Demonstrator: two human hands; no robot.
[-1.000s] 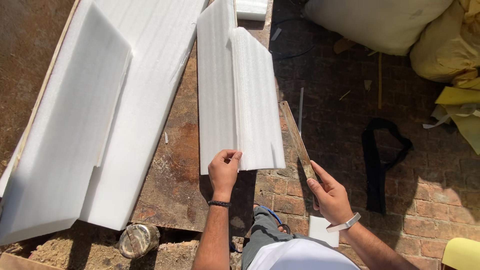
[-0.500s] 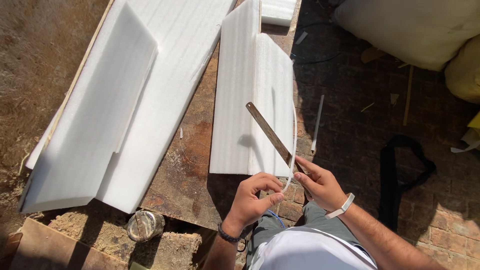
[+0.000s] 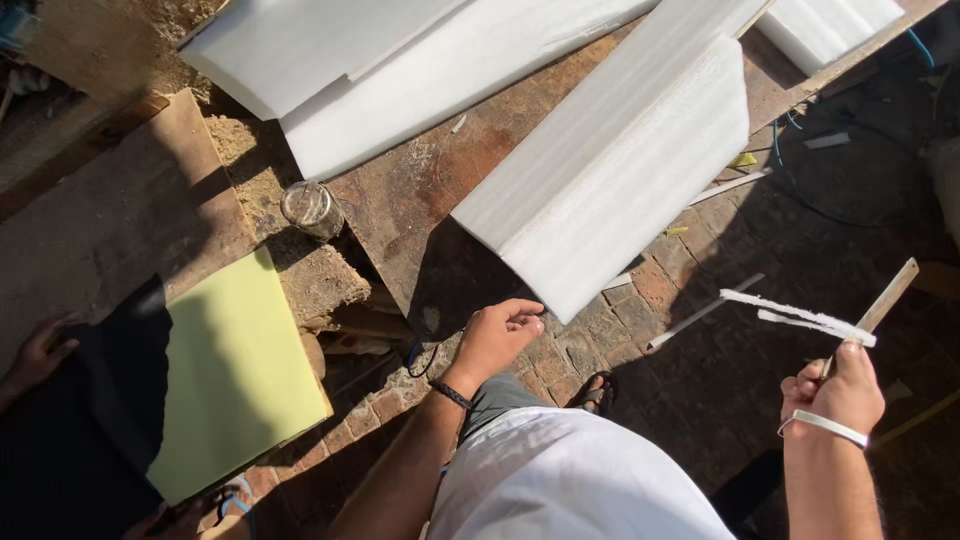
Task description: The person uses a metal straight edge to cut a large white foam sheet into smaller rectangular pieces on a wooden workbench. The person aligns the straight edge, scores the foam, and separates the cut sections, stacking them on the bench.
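My right hand (image 3: 835,392), with a white band on the wrist, is out to the right over the brick floor. It grips a long flat metal ruler (image 3: 888,297) together with thin white foam strips (image 3: 800,319) that stick out to the left. My left hand (image 3: 497,334) hovers loosely curled and holds nothing, just below the near corner of a folded white foam sheet (image 3: 610,190). That sheet lies on a rusty brown table top (image 3: 420,195) and hangs over its edge.
Larger white foam sheets (image 3: 400,70) lie further back on the table. A small round tin (image 3: 310,208) stands at its corner. A yellow-green board (image 3: 235,370) and black cloth (image 3: 90,430) lie at left, where another person's hand (image 3: 35,352) rests. Thin sticks (image 3: 705,311) litter the bricks.
My right hand has swung out to the right with the ruler and now also holds white strips. My left hand has come off the foam sheet. The view has turned left.
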